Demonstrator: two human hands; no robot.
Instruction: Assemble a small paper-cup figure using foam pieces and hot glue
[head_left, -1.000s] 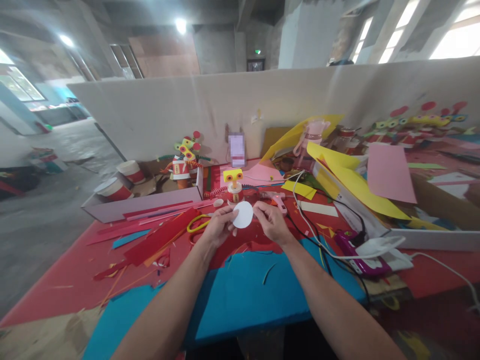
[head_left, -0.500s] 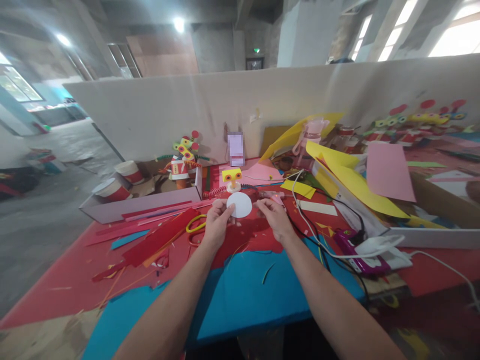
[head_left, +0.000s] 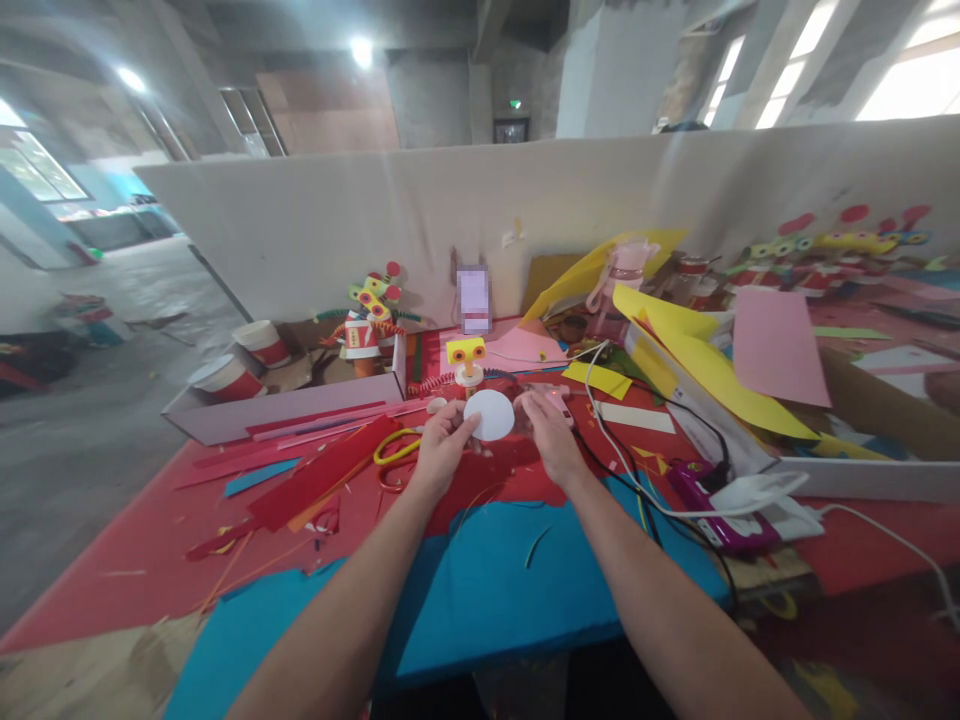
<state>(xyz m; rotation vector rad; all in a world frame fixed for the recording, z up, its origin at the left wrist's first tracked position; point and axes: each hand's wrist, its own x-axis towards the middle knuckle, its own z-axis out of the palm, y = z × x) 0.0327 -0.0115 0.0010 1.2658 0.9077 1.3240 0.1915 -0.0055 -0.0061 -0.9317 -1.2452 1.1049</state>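
My left hand (head_left: pixel 442 448) pinches the left edge of a white paper disc (head_left: pixel 491 414), thumb on top. Close by the disc's right edge is my right hand (head_left: pixel 553 440), its fingers drawn together; whether they hold something small or touch the disc is unclear. Just behind the disc stands a small figure with a yellow head (head_left: pixel 466 351) and dark round eyes, its lower part hidden. Past my right fingers lies a pink tool (head_left: pixel 559 400), partly covered. Yellow-handled scissors (head_left: pixel 384 461) rest left of my left hand.
A blue sheet (head_left: pixel 510 590) covers the near table edge. Paper strips and a red sheet (head_left: pixel 322 475) lie left, before a box (head_left: pixel 352 402) with paper cups. On the right are cables, a purple power strip (head_left: pixel 720 515) and a box (head_left: pixel 847 478) of coloured paper. A phone (head_left: pixel 474 300) stands behind.
The white disc and my left hand have shifted slightly right. The gap between the disc and my right fingers has narrowed.
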